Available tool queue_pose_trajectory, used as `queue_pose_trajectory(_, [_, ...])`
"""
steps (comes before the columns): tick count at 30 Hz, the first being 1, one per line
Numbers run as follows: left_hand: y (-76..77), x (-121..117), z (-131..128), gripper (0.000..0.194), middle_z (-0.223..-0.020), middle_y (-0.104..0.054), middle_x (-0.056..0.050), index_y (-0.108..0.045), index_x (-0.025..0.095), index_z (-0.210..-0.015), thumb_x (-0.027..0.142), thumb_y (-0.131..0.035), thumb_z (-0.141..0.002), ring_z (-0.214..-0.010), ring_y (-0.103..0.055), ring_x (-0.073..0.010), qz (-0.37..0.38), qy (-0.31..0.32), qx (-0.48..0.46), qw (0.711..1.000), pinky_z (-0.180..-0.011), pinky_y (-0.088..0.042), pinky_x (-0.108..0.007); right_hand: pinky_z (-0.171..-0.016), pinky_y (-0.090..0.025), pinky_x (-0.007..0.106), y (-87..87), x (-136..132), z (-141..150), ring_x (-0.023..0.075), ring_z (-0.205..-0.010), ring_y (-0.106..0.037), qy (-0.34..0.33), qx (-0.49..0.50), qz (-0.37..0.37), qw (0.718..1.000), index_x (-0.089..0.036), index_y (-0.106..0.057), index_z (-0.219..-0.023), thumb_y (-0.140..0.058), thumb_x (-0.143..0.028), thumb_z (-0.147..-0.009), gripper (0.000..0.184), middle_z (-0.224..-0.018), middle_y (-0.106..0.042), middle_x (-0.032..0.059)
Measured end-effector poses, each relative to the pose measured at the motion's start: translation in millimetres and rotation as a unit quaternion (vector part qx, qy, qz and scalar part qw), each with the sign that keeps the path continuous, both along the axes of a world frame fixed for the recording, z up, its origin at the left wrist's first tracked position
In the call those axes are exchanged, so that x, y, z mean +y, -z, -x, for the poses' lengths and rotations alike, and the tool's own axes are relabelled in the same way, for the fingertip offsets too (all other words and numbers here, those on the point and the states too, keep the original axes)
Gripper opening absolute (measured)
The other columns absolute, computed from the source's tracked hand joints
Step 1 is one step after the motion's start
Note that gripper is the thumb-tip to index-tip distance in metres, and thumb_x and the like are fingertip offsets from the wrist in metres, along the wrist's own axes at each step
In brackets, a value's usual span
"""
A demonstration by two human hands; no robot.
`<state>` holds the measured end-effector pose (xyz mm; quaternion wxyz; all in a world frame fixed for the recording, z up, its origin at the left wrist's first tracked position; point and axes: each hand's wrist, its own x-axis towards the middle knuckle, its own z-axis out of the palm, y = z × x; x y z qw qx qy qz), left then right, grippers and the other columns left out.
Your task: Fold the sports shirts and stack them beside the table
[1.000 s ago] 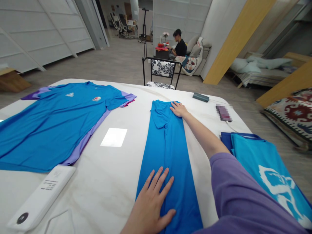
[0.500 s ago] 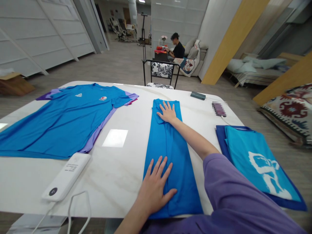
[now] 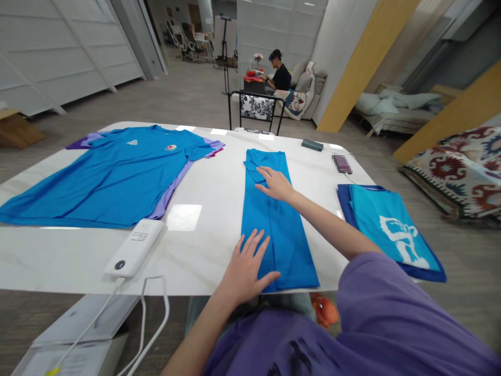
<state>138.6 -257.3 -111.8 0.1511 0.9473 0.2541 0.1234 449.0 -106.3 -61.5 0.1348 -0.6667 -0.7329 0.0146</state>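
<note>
A blue shirt folded into a long narrow strip (image 3: 274, 219) lies on the white table (image 3: 203, 245), running away from me. My left hand (image 3: 246, 266) lies flat with fingers spread on the strip's near end, at the table's front edge. My right hand (image 3: 276, 183) rests open on the strip's far half, fingers stretched toward the left. Neither hand holds anything.
A blue and purple shirt (image 3: 113, 172) lies spread out at the left. A white power bank (image 3: 135, 253) with a cable sits near the front edge. Folded blue shirts (image 3: 387, 224) are stacked at the right. A phone (image 3: 342, 163), a dark case (image 3: 312, 144) and a chair (image 3: 256, 107) are at the far side. A person sits far behind.
My right hand slid back along the strip from its far end toward the middle. My head has pulled back, so the table's front edge shows. My left hand stays flat on the near end.
</note>
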Motion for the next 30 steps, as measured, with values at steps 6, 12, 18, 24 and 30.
queue_pose_trajectory(6, [12.1, -8, 87, 0.080, -0.181, -0.050, -0.012, -0.037, 0.027, -0.183, 0.059, -0.063, -0.114, -0.171, -0.043, -0.0334, -0.037, 0.025, -0.027, 0.999, -0.145, -0.019, -0.058, -0.128, -0.050, 0.057, 22.4, -262, -8, 0.0347, -0.159, -0.057, -0.105, 0.037, 0.045, 0.993, -0.034, -0.049, -0.176, -0.062, -0.062, -0.113, 0.070, -0.178, -0.053, 0.0081])
queue_pose_trajectory(12, [28.0, -13, 105, 0.064, -0.176, -0.057, -0.003, -0.053, 0.040, -0.174, 0.038, -0.070, -0.112, -0.167, -0.049, -0.0338, -0.046, 0.058, -0.044, 0.996, -0.138, -0.036, -0.059, -0.135, -0.042, 0.059, 68.8, -379, 17, 0.0351, -0.166, -0.049, -0.046, 0.042, 0.018, 0.998, -0.035, -0.033, -0.184, -0.075, -0.056, -0.109, 0.088, -0.182, -0.047, 0.0075])
queue_pose_trajectory(18, [40.1, -10, 108, 0.059, -0.161, -0.071, 0.004, -0.069, 0.047, -0.159, 0.017, -0.069, -0.108, -0.158, -0.062, -0.0275, -0.070, 0.076, -0.085, 0.991, -0.129, -0.046, -0.053, -0.120, -0.049, 0.056, 102.9, -389, 25, 0.0318, -0.156, -0.061, 0.005, 0.037, -0.052, 0.998, -0.038, -0.066, -0.161, -0.068, -0.025, -0.111, 0.051, -0.164, -0.069, 0.0027])
queue_pose_trajectory(24, [39.9, -15, 111, 0.045, -0.145, -0.082, 0.004, -0.081, 0.044, -0.137, 0.013, -0.074, -0.105, -0.147, -0.070, -0.0259, -0.067, 0.102, -0.136, 0.983, -0.129, -0.044, -0.053, -0.111, -0.048, 0.052, 102.9, -398, 17, 0.0303, -0.139, -0.071, -0.023, 0.065, -0.068, 0.995, -0.038, -0.079, -0.141, -0.071, -0.016, -0.106, 0.042, -0.148, -0.079, 0.0030])
queue_pose_trajectory(30, [-6.9, -62, 120, 0.037, -0.120, -0.087, -0.002, -0.079, 0.032, -0.128, 0.008, -0.065, -0.104, -0.128, -0.078, -0.0255, 0.050, 0.142, -0.174, 0.973, -0.118, -0.054, -0.050, -0.101, -0.048, 0.046, 57.5, -427, 34, 0.0258, -0.115, -0.074, -0.095, 0.134, -0.029, 0.986, -0.031, -0.078, -0.139, -0.061, -0.017, -0.113, 0.034, -0.124, -0.083, 0.0073])
